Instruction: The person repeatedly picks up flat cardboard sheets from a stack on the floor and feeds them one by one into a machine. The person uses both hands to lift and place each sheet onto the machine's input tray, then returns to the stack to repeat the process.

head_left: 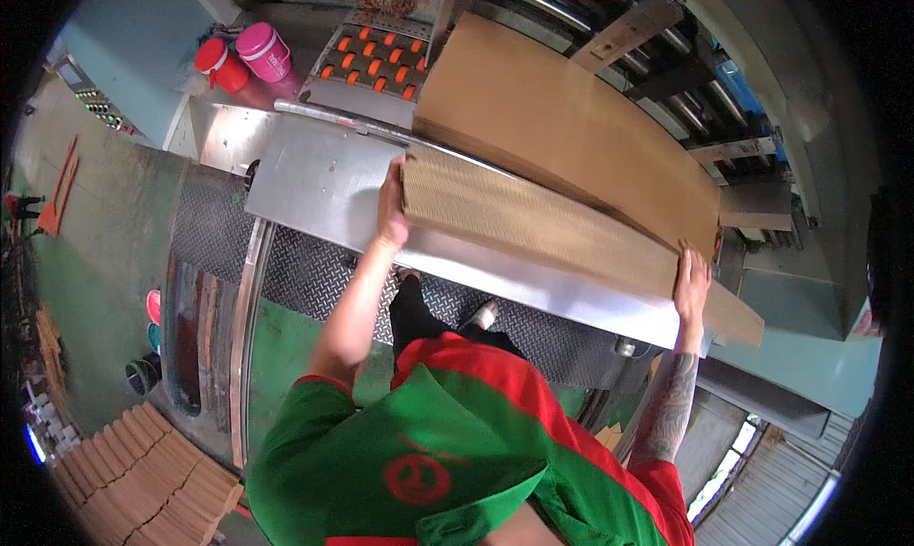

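A thick stack of corrugated cardboard sheets (533, 218) spans the space in front of me, its layered edge facing me. My left hand (391, 206) presses flat against the stack's left end, thumb and fingers around the corner. At the other end my right hand (692, 282) grips the stack's right corner, fingers over its edge. Just beyond lies a wide brown pile of cardboard sheets (571, 108), against the machine. Under the held stack runs a smooth metal table (314, 179). Whether the held stack touches the table is hard to tell.
Orange roller wheels (376, 60) sit beyond the table, beside a red jug (221, 65) and a pink jug (264, 53). Metal rollers (533, 3) of the machine rise at the back right. Bundled cardboard (143, 479) lies at the lower left. Tread plate (324, 279) covers the floor by my feet.
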Demonstrator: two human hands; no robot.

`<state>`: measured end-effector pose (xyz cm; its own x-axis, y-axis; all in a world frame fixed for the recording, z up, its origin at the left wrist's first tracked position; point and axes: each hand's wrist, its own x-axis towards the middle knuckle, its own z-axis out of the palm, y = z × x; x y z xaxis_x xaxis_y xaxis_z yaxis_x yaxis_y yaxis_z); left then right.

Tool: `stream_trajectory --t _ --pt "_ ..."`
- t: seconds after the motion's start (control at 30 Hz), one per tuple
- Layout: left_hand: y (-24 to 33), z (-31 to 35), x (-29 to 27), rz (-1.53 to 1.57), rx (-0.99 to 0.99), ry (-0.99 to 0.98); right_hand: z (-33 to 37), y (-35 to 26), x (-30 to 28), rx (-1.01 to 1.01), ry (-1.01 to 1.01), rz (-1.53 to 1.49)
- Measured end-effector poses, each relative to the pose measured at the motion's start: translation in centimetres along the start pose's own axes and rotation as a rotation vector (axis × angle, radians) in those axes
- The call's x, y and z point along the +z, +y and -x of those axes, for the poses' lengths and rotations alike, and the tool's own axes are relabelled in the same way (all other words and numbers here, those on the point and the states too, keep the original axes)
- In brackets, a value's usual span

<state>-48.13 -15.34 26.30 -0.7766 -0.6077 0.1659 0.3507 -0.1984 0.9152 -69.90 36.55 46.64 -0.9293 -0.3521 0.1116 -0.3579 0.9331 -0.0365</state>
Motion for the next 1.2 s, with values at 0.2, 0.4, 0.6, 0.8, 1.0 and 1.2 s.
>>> stream_trajectory --t 0.2,0.4,0.6,0.8,1.0,1.2 --pt "5.3 -3.9 1.2 0.074 -0.237 -0.022 -4.4 0.0 -1.6 0.024 -0.171 -0.127" --pt "9.7 -4.7 3.2 0.152 -0.414 -0.021 -4.2 0.5 -2.6 -0.03 -0.168 -0.207" --pt "11.0 -4.2 4.0 0.087 -0.334 -0.035 -1.5 2.6 -2.5 -0.163 -0.109 -0.233" --pt "11.2 -2.0 4.8 0.073 -0.36 -0.14 2.0 3.6 -1.9 -0.149 -0.01 -0.094" --pt "10.1 -0.5 5.9 0.134 -0.296 -0.002 2.3 4.9 -2.2 -0.123 -0.064 -0.056" --pt "10.1 -1.8 6.7 0.154 -0.328 -0.169 0.5 5.2 -1.9 -0.158 -0.043 -0.081"
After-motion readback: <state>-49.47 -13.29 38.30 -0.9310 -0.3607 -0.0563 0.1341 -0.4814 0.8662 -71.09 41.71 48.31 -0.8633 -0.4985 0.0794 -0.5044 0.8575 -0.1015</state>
